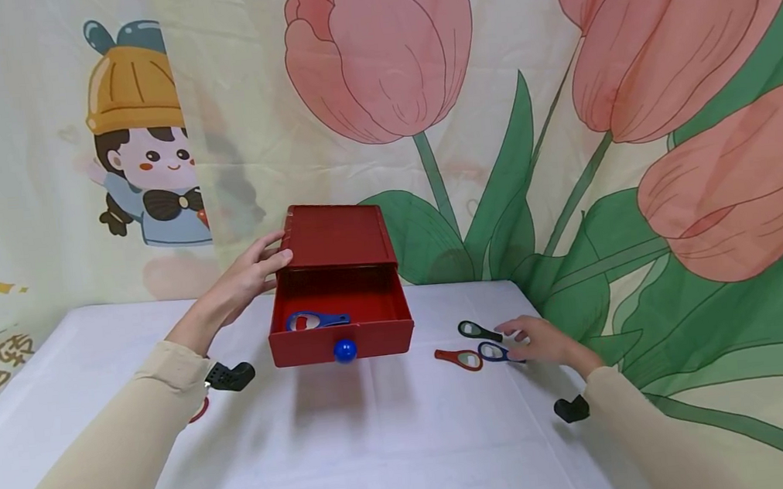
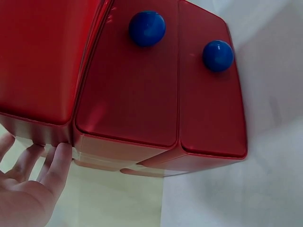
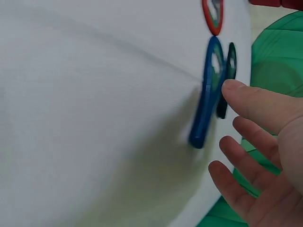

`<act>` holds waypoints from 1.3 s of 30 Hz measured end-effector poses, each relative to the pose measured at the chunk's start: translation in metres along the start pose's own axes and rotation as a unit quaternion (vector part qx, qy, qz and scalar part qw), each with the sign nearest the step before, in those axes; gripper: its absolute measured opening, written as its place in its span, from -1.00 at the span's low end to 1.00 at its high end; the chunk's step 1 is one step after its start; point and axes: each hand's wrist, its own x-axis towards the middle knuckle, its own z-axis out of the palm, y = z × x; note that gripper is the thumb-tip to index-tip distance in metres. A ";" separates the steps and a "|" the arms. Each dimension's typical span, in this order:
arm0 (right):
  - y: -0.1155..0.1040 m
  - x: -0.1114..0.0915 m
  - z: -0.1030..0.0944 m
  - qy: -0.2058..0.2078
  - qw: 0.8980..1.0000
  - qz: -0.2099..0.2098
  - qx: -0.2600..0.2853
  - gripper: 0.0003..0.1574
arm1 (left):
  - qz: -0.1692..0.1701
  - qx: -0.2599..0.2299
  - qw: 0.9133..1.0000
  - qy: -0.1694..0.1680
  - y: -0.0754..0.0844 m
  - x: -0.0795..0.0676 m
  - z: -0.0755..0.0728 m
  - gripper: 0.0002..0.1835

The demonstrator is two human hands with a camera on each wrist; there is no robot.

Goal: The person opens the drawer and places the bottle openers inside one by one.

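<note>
A red drawer cabinet (image 1: 338,234) stands on the table with its top drawer (image 1: 303,348) pulled out. Inside that drawer lies a blue bottle opener (image 1: 334,319). My left hand (image 1: 248,280) rests against the cabinet's left side, fingers extended. Over at the right, my right hand (image 1: 536,339) hovers by another blue bottle opener (image 3: 203,113), thumb near its edge, fingers spread and holding nothing. A dark green bottle opener (image 3: 221,109) lies just beyond it. Close by on the left is a red bottle opener (image 1: 449,356).
Two lower drawers with blue knobs (image 2: 147,28) are closed. A red loop-shaped thing (image 1: 199,410) lies on the white tablecloth (image 1: 409,445), partly hidden behind the left forearm. A printed tulip curtain (image 1: 382,59) hangs behind the table.
</note>
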 end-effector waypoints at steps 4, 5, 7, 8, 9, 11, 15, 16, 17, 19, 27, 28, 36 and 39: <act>0.002 0.002 0.007 0.003 1.000 0.006 0.003 -0.35 | 0.002 0.000 1.000 0.000 0.000 0.000 0.000 -0.08; 0.002 0.002 0.008 0.003 1.000 0.006 0.003 -0.36 | 0.003 0.000 1.000 0.000 0.000 0.001 0.000 -0.07; 0.003 0.003 0.010 0.005 1.000 0.010 0.000 -0.37 | 0.004 0.000 1.000 0.000 0.000 0.001 -0.001 -0.07; 0.003 0.003 0.010 0.006 1.000 0.015 -0.003 -0.39 | 0.005 0.000 1.000 0.001 0.000 0.001 -0.001 -0.07; 0.004 0.003 0.011 0.007 1.000 0.019 -0.007 -0.40 | 0.004 0.000 1.000 0.001 0.001 0.001 -0.001 -0.07; 0.005 0.004 0.012 0.010 0.999 0.028 -0.013 -0.44 | 0.004 -0.002 1.000 0.002 0.001 0.001 -0.002 -0.07; 0.005 0.006 0.015 0.018 0.999 0.036 -0.013 -0.53 | 0.004 -0.004 1.000 0.005 0.001 0.000 -0.003 -0.08; 0.005 0.007 0.016 0.018 0.999 0.037 -0.013 -0.54 | 0.005 -0.004 1.000 0.006 0.001 0.000 -0.004 -0.08; 0.004 0.007 0.016 0.018 0.999 0.038 -0.012 -0.55 | 0.006 -0.003 1.000 0.005 0.001 -0.001 -0.004 -0.08; 0.003 0.007 0.017 0.017 0.999 0.038 -0.014 -0.57 | 0.007 -0.002 1.000 0.004 0.001 -0.001 -0.004 -0.08; -0.002 0.009 0.017 0.012 0.998 0.045 -0.034 -0.60 | 0.006 -0.004 1.000 0.004 0.000 -0.001 -0.004 -0.08; -0.001 0.008 0.017 0.012 0.998 0.046 -0.034 -0.61 | 0.007 -0.005 1.000 0.004 0.000 -0.001 -0.003 -0.08; 0.004 0.000 0.012 -0.001 0.998 0.033 -0.050 -0.60 | 0.005 -0.008 1.000 -0.003 0.000 -0.001 0.000 -0.08; 0.002 -0.002 0.007 -0.005 0.998 0.028 -0.048 -0.59 | 0.004 -0.009 1.000 -0.003 0.000 -0.001 0.000 -0.08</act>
